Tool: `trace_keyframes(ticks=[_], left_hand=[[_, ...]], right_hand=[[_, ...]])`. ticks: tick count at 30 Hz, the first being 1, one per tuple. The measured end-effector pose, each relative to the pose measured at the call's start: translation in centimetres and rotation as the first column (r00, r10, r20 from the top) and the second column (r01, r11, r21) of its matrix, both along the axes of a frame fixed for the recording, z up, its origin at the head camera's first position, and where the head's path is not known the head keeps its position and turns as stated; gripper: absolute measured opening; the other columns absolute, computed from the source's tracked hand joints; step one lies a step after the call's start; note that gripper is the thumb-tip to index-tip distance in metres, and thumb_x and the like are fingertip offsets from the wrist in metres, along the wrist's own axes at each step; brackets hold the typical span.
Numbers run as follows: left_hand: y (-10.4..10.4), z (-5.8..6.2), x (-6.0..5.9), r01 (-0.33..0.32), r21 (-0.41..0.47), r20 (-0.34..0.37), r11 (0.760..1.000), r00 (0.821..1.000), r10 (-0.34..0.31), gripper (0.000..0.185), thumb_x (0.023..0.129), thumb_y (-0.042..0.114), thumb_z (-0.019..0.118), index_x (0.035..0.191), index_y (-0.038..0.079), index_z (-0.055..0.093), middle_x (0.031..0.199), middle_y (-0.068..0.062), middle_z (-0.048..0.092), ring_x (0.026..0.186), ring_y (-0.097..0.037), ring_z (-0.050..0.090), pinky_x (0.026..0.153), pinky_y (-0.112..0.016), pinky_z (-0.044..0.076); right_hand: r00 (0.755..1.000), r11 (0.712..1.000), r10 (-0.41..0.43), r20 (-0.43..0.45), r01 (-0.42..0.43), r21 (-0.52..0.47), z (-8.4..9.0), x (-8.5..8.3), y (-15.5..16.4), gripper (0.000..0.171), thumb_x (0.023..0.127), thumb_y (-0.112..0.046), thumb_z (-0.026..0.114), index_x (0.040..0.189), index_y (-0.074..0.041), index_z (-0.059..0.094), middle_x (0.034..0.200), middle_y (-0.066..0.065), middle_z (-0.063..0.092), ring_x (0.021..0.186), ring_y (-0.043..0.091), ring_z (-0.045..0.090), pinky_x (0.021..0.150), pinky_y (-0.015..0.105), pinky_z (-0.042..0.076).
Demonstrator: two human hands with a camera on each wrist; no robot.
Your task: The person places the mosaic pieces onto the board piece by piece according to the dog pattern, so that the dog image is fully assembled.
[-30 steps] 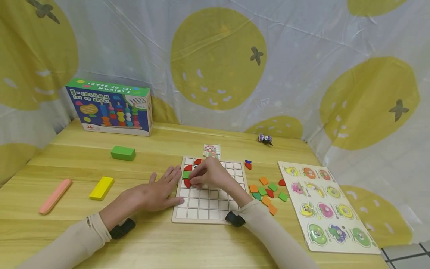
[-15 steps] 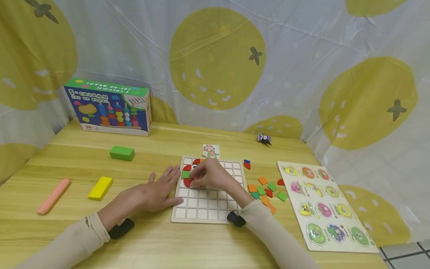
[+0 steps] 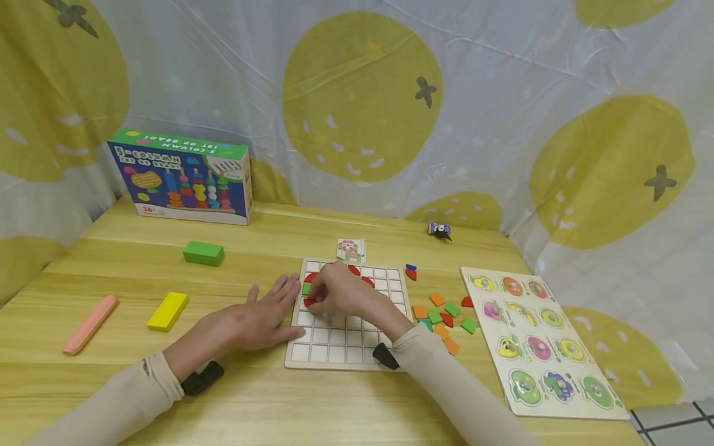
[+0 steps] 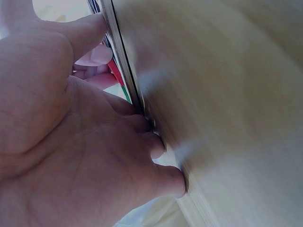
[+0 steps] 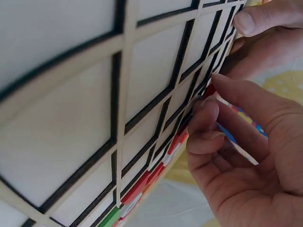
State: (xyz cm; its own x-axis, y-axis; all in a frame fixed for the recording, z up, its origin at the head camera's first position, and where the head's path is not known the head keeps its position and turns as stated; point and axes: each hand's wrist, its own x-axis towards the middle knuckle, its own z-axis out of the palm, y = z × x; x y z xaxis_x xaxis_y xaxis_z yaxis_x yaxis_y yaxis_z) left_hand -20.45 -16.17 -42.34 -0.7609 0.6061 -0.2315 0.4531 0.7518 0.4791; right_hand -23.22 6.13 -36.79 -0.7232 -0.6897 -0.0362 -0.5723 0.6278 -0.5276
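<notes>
Grid board (image 3: 346, 337), centre of desk (image 3: 268, 402): left hand (image 3: 262, 319) flat, steadying its edge. Right hand (image 3: 337, 291) fingers curled, pinching red piece (image 3: 310, 302) into a left cell. Next, judged: seat it square, release.

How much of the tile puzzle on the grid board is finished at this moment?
A few red and green tiles already sit in the top rows of the white wooden grid board. The right hand is fitting a red tile there while the left hand steadies the board's edge. Most squares remain empty, and loose orange, green and red tiles wait beside it.
</notes>
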Motion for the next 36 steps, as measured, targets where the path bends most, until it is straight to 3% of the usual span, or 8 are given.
trace_keyframes(ticks=[8, 13, 18, 21, 24, 27, 36], left_hand=[[0.0, 0.2, 0.1, 0.003, -0.009, -0.003, 1.000, 1.000, -0.004, 0.116, 0.099, 0.082, 0.045, 0.172, 0.000, 0.008, 0.181, -0.016, -0.005, 0.167, -0.038, -0.008, 0.122, -0.080, -0.002], [0.0, 0.3, 0.1, -0.002, -0.006, 0.003, 1.000, 1.000, 0.002, 0.115, 0.100, 0.082, 0.045, 0.172, 0.000, 0.008, 0.181, -0.017, -0.004, 0.167, -0.038, -0.008, 0.122, -0.080, -0.002], [0.1, 0.2, 0.0, -0.004, -0.011, 0.005, 1.000, 1.000, 0.004, 0.116, 0.099, 0.082, 0.046, 0.172, 0.000, 0.009, 0.181, -0.017, -0.004, 0.167, -0.038, -0.008, 0.122, -0.080, -0.002], [0.2, 0.1, -0.1, -0.007, -0.017, 0.008, 1.000, 1.000, 0.007, 0.117, 0.098, 0.083, 0.046, 0.172, 0.001, 0.009, 0.181, -0.016, -0.004, 0.167, -0.039, -0.007, 0.122, -0.080, -0.003], [0.2, 0.3, 0.1, -0.008, -0.018, 0.005, 1.000, 1.000, 0.008, 0.114, 0.100, 0.080, 0.048, 0.172, 0.001, 0.010, 0.181, -0.016, -0.003, 0.167, -0.039, -0.007, 0.122, -0.081, -0.002], [0.2, 0.9, 0.4, -0.002, -0.014, 0.012, 1.000, 1.000, 0.003, 0.109, 0.103, 0.073, 0.052, 0.172, 0.000, 0.009, 0.181, -0.017, -0.003, 0.167, -0.040, -0.007, 0.121, -0.081, -0.002], [0.1, 0.2, 0.0, -0.002, -0.018, 0.010, 1.000, 1.000, 0.002, 0.114, 0.100, 0.080, 0.047, 0.172, 0.002, 0.007, 0.181, -0.015, -0.005, 0.167, -0.037, -0.009, 0.123, -0.080, -0.003]], right_hand=[[1.000, 0.999, -0.012, -0.024, 0.012, -0.039, 0.0, 0.0, 0.4, 0.007, 0.093, -0.001, 0.080, 0.088, -0.003, 0.084, 0.080, 0.001, 0.077, 0.071, 0.003, 0.066, 0.068, 0.017, 0.055], [0.997, 0.998, -0.062, -0.035, 0.062, -0.019, -0.1, 0.2, 0.6, 0.027, 0.095, -0.013, 0.082, 0.068, -0.011, 0.077, 0.062, -0.009, 0.064, 0.061, 0.002, 0.054, 0.057, 0.017, 0.043], [0.998, 0.998, -0.055, 0.011, 0.054, 0.025, 0.3, 0.2, 1.3, 0.045, 0.095, -0.023, 0.085, 0.055, -0.013, 0.066, 0.050, -0.013, 0.048, 0.051, 0.002, 0.043, 0.052, 0.019, 0.033], [0.998, 0.998, -0.054, 0.032, 0.053, 0.029, 0.6, 0.2, 1.8, 0.036, 0.089, -0.022, 0.092, 0.062, -0.011, 0.071, 0.055, -0.012, 0.054, 0.054, 0.003, 0.047, 0.054, 0.019, 0.038], [0.997, 0.999, -0.050, 0.057, 0.050, 0.007, 0.6, 0.0, 2.0, 0.019, 0.083, -0.013, 0.096, 0.081, -0.007, 0.078, 0.066, -0.007, 0.064, 0.061, 0.006, 0.055, 0.059, 0.020, 0.046], [0.995, 0.999, -0.031, 0.092, 0.032, -0.016, 0.4, -0.2, 2.0, 0.022, 0.081, -0.004, 0.095, 0.095, -0.004, 0.079, 0.072, -0.002, 0.067, 0.064, 0.008, 0.058, 0.061, 0.020, 0.049], [0.992, 0.995, 0.098, 0.076, -0.098, -0.006, 0.5, -0.6, 2.2, 0.024, 0.086, 0.003, 0.089, 0.108, -0.003, 0.080, 0.077, 0.001, 0.067, 0.068, 0.011, 0.060, 0.065, 0.020, 0.050]])
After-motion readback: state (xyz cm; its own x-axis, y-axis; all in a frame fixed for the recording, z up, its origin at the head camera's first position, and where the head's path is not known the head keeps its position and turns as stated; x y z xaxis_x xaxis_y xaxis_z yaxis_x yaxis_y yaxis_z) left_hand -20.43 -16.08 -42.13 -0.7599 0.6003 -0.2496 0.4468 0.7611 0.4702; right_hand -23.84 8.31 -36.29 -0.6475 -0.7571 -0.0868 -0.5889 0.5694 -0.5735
